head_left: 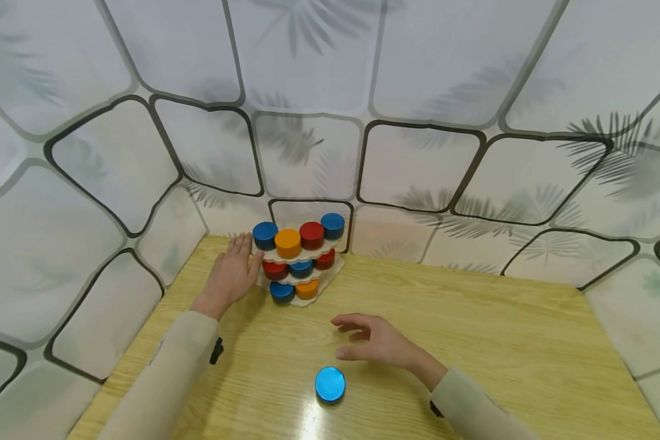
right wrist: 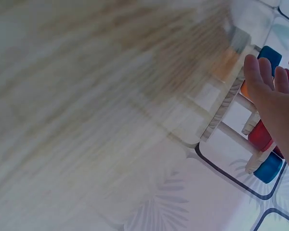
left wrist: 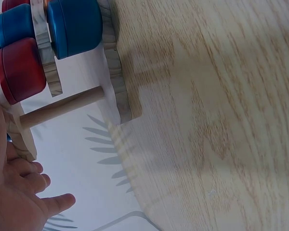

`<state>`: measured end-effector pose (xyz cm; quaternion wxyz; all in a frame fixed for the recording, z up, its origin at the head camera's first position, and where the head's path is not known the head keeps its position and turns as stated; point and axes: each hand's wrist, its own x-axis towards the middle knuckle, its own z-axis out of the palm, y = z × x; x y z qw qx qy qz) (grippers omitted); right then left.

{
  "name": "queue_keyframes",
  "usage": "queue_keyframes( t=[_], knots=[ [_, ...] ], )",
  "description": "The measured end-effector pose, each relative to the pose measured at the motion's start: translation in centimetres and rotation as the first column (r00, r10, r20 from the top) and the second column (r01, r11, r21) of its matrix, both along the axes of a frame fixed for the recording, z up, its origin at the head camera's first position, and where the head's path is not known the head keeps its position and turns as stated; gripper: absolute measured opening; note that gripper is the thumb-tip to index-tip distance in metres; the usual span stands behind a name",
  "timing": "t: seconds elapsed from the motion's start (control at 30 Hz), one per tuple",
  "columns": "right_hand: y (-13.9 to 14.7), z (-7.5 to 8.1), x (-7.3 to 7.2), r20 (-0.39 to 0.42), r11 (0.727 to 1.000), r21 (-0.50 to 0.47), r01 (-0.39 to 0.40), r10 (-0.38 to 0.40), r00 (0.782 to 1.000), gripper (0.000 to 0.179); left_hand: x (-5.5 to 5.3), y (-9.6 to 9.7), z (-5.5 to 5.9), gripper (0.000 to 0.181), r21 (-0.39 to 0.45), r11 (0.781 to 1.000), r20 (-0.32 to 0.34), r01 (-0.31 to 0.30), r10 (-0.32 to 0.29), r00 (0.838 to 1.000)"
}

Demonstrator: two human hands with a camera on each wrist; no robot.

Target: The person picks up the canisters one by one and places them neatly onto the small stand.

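Observation:
A tiered wooden stand [head_left: 334, 270] with wavy-edged boards holds round painted blocks at the back left of the table. On its top tier are blue, orange and red blocks; the middle tier carries red, blue and red, the lowest blue and orange [head_left: 307, 289]. My left hand [head_left: 233, 272] lies against the stand's left side, fingers straight, by the top board's end [left wrist: 21, 139]. Over the table, right of centre, my right hand [head_left: 376, 341] hovers with loosely bent fingers and holds nothing. A single blue round block [head_left: 330, 384] sits on the tabletop in front of it.
The light wood table [head_left: 473, 342] meets patterned walls [head_left: 418, 159] at the back and left. A wooden rod [left wrist: 62, 107] joins the stand's boards at the side. Dark bands show at both sleeve cuffs.

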<state>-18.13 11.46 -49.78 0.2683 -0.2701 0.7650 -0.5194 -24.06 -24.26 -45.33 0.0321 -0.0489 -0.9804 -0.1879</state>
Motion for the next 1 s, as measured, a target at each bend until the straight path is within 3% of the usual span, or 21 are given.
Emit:
queue_keyframes(
  t=[0.27,0.5,1.0],
  knots=[
    [0.7,-0.4,1.4,0.062,0.997,-0.001,-0.073,0.073,0.995,0.065,-0.1,0.0,0.1,0.071,-0.008,1.000,0.016,0.001,-0.001,1.000],
    [0.7,-1.3,2.3,-0.001,0.994,0.022,-0.109,0.110,0.994,0.065,0.1,0.0,0.0,0.070,-0.003,1.000,-0.004,0.000,0.000,1.000],
    [0.7,-1.5,3.5,-0.066,0.985,0.114,-0.132,0.140,0.988,0.064,0.2,0.1,0.1,0.070,-0.004,1.000,0.005,-0.001,0.002,1.000]
  ],
)
